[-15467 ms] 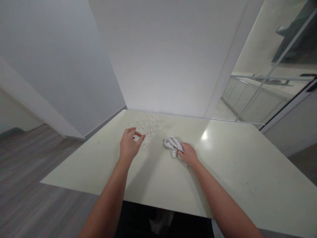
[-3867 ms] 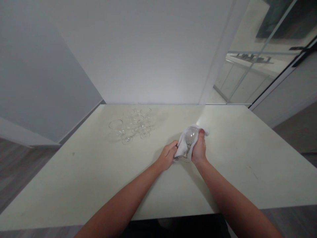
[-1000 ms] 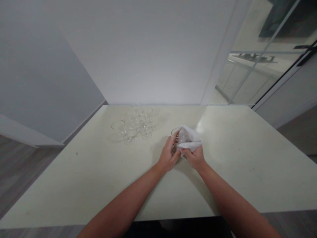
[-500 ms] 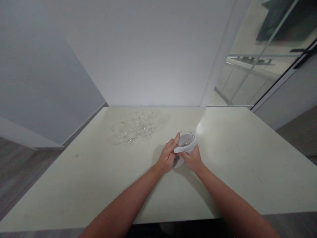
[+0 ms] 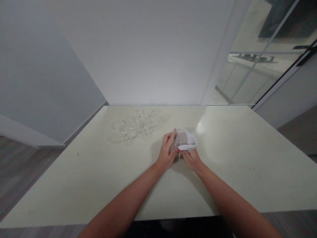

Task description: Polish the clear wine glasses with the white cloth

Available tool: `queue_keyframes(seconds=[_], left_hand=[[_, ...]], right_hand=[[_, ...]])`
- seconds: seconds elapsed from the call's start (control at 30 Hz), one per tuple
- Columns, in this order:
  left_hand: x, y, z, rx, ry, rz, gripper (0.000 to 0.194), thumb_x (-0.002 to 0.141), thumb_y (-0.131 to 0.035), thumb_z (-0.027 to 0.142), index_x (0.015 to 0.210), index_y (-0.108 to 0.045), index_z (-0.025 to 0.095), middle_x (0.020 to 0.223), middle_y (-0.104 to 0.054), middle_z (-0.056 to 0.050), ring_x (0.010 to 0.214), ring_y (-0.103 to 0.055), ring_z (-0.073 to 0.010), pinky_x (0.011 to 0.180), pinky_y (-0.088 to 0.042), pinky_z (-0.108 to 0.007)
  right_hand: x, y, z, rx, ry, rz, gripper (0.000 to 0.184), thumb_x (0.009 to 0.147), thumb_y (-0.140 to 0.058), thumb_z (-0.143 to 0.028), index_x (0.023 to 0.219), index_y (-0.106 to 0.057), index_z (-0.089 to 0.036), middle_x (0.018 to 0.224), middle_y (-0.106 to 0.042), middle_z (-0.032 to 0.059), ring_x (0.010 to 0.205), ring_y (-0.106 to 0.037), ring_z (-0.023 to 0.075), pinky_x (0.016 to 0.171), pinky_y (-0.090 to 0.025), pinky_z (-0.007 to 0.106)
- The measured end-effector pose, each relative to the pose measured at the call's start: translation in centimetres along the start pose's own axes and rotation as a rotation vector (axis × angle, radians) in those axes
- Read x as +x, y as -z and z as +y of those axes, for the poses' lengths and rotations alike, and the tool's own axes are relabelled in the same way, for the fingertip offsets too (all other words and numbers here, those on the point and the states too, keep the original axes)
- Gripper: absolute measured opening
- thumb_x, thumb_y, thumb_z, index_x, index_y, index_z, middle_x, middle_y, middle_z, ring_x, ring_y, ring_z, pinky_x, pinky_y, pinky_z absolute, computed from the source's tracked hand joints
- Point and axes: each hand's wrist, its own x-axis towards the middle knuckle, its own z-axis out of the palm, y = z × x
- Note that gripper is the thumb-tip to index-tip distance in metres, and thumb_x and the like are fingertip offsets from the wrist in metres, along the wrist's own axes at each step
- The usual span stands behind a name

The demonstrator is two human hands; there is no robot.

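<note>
My left hand (image 5: pixel 166 153) is wrapped round the bowl of a clear stemmed glass (image 5: pixel 178 139) held just above the cream table (image 5: pixel 99 172). A white cloth (image 5: pixel 189 142) lies against the glass's right side, pinched by my right hand (image 5: pixel 190 159). The two hands touch at the fingertips below the glass. The stem and foot of the glass are hidden behind my fingers.
Several more clear stemmed glasses (image 5: pixel 135 125) stand in a cluster at the table's back left, one (image 5: pixel 119 127) a little apart on the left. A white wall rises behind the table. Glass panels (image 5: pixel 260 66) lie to the right.
The cloth has shifted from under the glass's rim to its right side. My left hand has slid higher up the bowl, and both hands have risen slightly.
</note>
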Motion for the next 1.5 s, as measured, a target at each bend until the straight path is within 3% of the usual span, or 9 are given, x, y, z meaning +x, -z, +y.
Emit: queue_keyframes(seconds=[0.17,0.4,0.57,0.67,0.8,1.07,1.23,1.5], left_hand=[[0.1,0.0,0.1,0.009,-0.023,0.013,0.071,0.094,-0.029,0.064,0.151,-0.025,0.023,0.138,-0.040,-0.014,0.128,-0.038,-0.0274,0.111,-0.028,-0.045],[0.2,0.0,0.1,-0.022,-0.041,-0.003,0.066,0.096,-0.034,0.058,0.151,-0.026,0.022,0.140,-0.039,-0.015,0.129,-0.038,-0.0290,0.111,-0.028,-0.049],[0.1,-0.3,-0.1,0.054,-0.118,-0.066,0.087,0.082,-0.061,0.044,0.153,-0.017,0.023,0.142,-0.036,-0.016,0.130,-0.035,-0.0327,0.110,-0.030,-0.053],[0.0,-0.4,-0.4,0.092,-0.117,-0.069,0.092,0.078,-0.066,0.038,0.153,-0.016,0.023,0.142,-0.036,-0.016,0.130,-0.036,-0.0326,0.109,-0.031,-0.052],[0.0,-0.2,-0.8,0.088,-0.137,-0.052,0.089,0.080,-0.065,0.042,0.152,-0.018,0.022,0.141,-0.038,-0.017,0.128,-0.038,-0.0326,0.108,-0.033,-0.052],[0.2,-0.1,-0.5,0.095,-0.076,-0.027,0.082,0.082,-0.067,0.041,0.151,-0.024,0.023,0.136,-0.040,-0.015,0.124,-0.042,-0.0291,0.105,-0.036,-0.046],[0.2,-0.2,-0.4,0.077,-0.079,-0.025,0.079,0.083,-0.066,0.042,0.150,-0.027,0.023,0.135,-0.041,-0.015,0.124,-0.042,-0.0286,0.106,-0.036,-0.046],[0.3,-0.2,-0.6,0.046,-0.067,-0.049,0.079,0.083,-0.067,0.044,0.149,-0.029,0.023,0.135,-0.042,-0.014,0.123,-0.043,-0.0288,0.104,-0.038,-0.045]], right_hand=[[0.0,-0.3,-0.6,-0.069,0.032,-0.053,0.024,0.088,-0.056,-0.044,0.097,-0.068,-0.025,0.079,-0.070,0.0030,0.097,-0.064,0.0221,0.101,-0.045,0.041],[0.4,-0.5,-1.4,-0.017,0.044,0.092,0.019,0.079,-0.067,-0.034,0.095,-0.068,-0.023,0.084,-0.071,0.0031,0.096,-0.065,0.0223,0.097,-0.048,0.040],[0.3,-0.6,-1.8,-0.019,0.010,0.142,0.042,0.067,-0.077,-0.024,0.107,-0.063,-0.021,0.103,-0.070,0.0045,0.092,-0.065,0.0194,0.090,-0.052,0.035],[0.3,-0.6,-1.8,0.012,-0.024,0.107,0.048,0.064,-0.079,-0.023,0.109,-0.061,-0.022,0.101,-0.070,0.0036,0.090,-0.066,0.0185,0.087,-0.054,0.033],[0.4,-0.6,-1.5,0.045,-0.065,0.059,0.054,0.060,-0.081,-0.024,0.110,-0.060,-0.022,0.101,-0.070,0.0035,0.088,-0.065,0.0186,0.083,-0.054,0.033],[0.4,-0.4,-0.8,0.162,-0.013,0.008,0.027,0.078,-0.068,-0.037,0.100,-0.064,-0.022,0.092,-0.069,0.0023,0.082,-0.062,0.0165,0.081,-0.052,0.030],[0.3,-0.3,-0.8,0.135,-0.010,0.006,0.020,0.078,-0.069,-0.032,0.094,-0.065,-0.021,0.088,-0.068,0.0014,0.077,-0.061,0.0150,0.078,-0.052,0.029],[0.3,-0.4,-1.1,0.045,-0.064,0.055,0.024,0.071,-0.072,-0.026,0.093,-0.065,-0.019,0.083,-0.068,0.0013,0.072,-0.059,0.0145,0.069,-0.053,0.026]])
